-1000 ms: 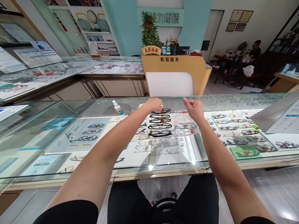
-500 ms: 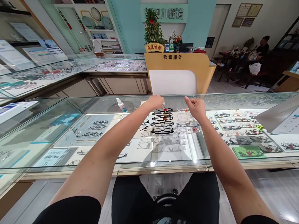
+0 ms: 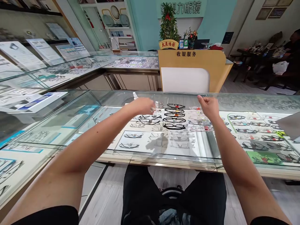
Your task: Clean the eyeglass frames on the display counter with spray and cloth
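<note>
My left hand point(image 3: 143, 106) is over the glass counter point(image 3: 112, 97), its fingers closed around a small white wad point(image 3: 152, 109) that is mostly hidden. Just behind it, the white cap of a spray bottle point(image 3: 135, 95) shows; the hand covers the rest. My right hand point(image 3: 209, 107) is a loose fist near the counter's far edge, thumb pointing up, with nothing visible in it. Between the hands, a column of dark-framed eyeglasses point(image 3: 174, 119) lies below the glass. Clear-framed eyeglasses point(image 3: 200, 122) lie beside them, nearer my right hand.
More eyeglasses point(image 3: 260, 124) fill the display at right, near a grey-white stand point(image 3: 289, 125). At left are another glass case point(image 3: 35, 137) and a white sign board point(image 3: 44, 101). Across the floor stands a wooden cashier desk point(image 3: 194, 59). A person point(image 3: 295, 40) sits at far right.
The view has shifted left and slightly down. My left hand has moved left across the glass, uncovering the top dark glasses and now hiding most of the spray bottle. My right hand keeps its fist.
</note>
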Demonstrator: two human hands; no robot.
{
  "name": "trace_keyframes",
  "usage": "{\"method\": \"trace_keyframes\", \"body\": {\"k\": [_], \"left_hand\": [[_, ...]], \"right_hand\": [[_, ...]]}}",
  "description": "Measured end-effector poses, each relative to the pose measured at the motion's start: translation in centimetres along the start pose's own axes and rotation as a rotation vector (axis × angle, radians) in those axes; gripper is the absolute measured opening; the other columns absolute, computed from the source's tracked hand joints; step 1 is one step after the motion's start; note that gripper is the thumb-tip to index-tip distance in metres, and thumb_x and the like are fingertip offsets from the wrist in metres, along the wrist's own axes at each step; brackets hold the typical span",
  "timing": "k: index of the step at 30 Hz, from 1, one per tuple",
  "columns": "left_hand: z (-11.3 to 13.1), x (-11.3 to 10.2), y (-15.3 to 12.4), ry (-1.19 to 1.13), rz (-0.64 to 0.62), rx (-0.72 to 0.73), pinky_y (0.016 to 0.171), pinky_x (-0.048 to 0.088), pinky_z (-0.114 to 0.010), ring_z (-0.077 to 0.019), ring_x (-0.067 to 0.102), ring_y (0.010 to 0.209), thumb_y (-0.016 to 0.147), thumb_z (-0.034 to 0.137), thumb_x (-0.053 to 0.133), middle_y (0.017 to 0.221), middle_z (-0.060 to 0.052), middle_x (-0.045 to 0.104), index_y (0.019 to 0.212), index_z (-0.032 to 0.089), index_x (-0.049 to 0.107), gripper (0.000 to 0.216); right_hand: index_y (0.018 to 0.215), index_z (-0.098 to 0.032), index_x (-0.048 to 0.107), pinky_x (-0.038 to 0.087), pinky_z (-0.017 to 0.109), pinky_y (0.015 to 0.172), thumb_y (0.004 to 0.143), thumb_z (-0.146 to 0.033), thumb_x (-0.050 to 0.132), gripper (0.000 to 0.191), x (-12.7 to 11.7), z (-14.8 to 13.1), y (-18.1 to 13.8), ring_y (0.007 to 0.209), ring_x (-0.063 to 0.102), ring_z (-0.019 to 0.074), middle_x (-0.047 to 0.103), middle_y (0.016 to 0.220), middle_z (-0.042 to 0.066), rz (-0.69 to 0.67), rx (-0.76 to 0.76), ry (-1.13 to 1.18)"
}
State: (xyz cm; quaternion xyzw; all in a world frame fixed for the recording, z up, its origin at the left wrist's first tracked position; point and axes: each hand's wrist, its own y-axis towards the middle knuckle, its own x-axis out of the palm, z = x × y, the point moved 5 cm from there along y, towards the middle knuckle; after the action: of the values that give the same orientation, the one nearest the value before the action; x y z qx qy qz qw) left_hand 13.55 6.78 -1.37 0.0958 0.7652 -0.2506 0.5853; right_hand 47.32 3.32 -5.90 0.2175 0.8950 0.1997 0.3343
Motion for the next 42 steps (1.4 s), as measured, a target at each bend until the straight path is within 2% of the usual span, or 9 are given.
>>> {"method": "trace_keyframes", "body": {"k": [4,10,16,21,25,29,32,36,42], "left_hand": [[-0.8,2.9,-1.0,-0.028,-0.065,0.037,0.073,0.042,-0.034,-0.029,0.074,0.089,0.084,0.027,0.07,0.1,-0.01,0.084,0.099,0.024,0.087,0.022],[-0.7,5.2,-0.9,-0.059,-0.013,0.057,0.068,0.037,-0.034,-0.0262,0.069,0.074,0.08,0.022,0.073,0.084,-0.011,0.079,0.077,0.022,0.08,0.007],[-1.1,5.2,-1.1,-0.113,-0.045,0.064,0.067,0.035,-0.034,-0.0249,0.065,0.071,0.076,0.024,0.075,0.081,-0.009,0.078,0.076,0.023,0.081,0.006],[-2.4,3.4,-2.0,-0.403,-0.115,0.112,0.071,0.041,-0.032,-0.0252,0.071,0.085,0.078,0.04,0.077,0.096,-0.005,0.084,0.089,0.027,0.086,0.019],[-1.7,1.0,-1.8,-0.752,0.078,0.21,0.07,0.042,-0.031,-0.0214,0.066,0.078,0.076,0.048,0.083,0.09,-0.005,0.08,0.088,0.024,0.085,0.028],[0.8,0.0,-0.3,-1.196,0.368,0.248,0.063,0.036,-0.029,-0.0145,0.053,0.065,0.078,0.05,0.087,0.079,-0.003,0.071,0.087,0.021,0.079,0.032],[3.5,0.3,0.9,-1.385,0.492,0.283,0.062,0.033,-0.028,-0.0123,0.046,0.062,0.079,0.054,0.089,0.067,0.002,0.06,0.086,0.02,0.075,0.038],[6.2,1.2,1.9,-1.506,0.545,0.324,0.061,0.029,-0.028,-0.0117,0.041,0.059,0.078,0.062,0.09,0.059,0.005,0.05,0.083,0.019,0.071,0.047],[6.5,3.7,2.6,-1.586,0.492,0.327,0.063,0.029,-0.028,-0.0124,0.04,0.059,0.083,0.062,0.088,0.059,0.005,0.049,0.087,0.02,0.072,0.045]], "right_hand": [[0.059,-0.026,0.022,0.018,0.037,0.062,0.104,-0.057,0.061,0.066,0.2,0.4,0.0,0.061,0.018,0.013,0.018,0.057,-0.006,0.009,-0.012,-0.005],[0.06,-0.026,0.023,0.016,0.037,0.061,0.103,-0.064,0.062,0.069,0.5,-0.1,-0.3,0.06,0.018,0.0121,0.019,0.057,-0.007,-0.064,-0.027,0.048],[0.059,-0.027,0.021,0.013,0.037,0.06,0.1,-0.071,0.064,0.074,0.5,-0.9,-0.6,0.059,0.016,0.0105,0.018,0.059,-0.007,-0.112,0.016,0.148],[0.06,-0.028,0.019,0.011,0.036,0.059,0.095,-0.081,0.064,0.078,0.3,-2.1,-0.9,0.059,0.014,0.0106,0.016,0.059,-0.007,-0.141,0.015,0.206],[0.059,-0.028,0.023,0.012,0.035,0.06,0.089,-0.089,0.063,0.08,1.0,-4.9,-1.8,0.061,0.016,0.0112,0.019,0.06,-0.006,-0.192,-0.052,0.337],[0.082,-0.022,0.07,0.012,0.033,0.058,0.082,-0.085,0.076,0.064,4.0,-7.5,-3.6,0.056,0.019,0.0113,0.029,0.056,-0.009,-0.472,-0.003,0.424],[0.092,-0.02,0.075,0.012,0.033,0.059,0.08,-0.084,0.078,0.065,5.0,-8.2,-4.1,0.058,0.018,0.011,0.027,0.055,-0.011,-0.403,-0.002,0.5],[0.093,-0.02,0.075,0.012,0.033,0.061,0.075,-0.084,0.082,0.067,5.3,-7.5,-4.2,0.058,0.018,0.0107,0.026,0.055,-0.011,-0.389,0.018,0.583],[0.109,-0.02,0.075,0.014,0.033,0.061,0.073,-0.079,0.088,0.071,5.6,-6.9,-4.8,0.058,0.019,0.0103,0.029,0.056,-0.013,-0.49,0.12,0.67]]}}
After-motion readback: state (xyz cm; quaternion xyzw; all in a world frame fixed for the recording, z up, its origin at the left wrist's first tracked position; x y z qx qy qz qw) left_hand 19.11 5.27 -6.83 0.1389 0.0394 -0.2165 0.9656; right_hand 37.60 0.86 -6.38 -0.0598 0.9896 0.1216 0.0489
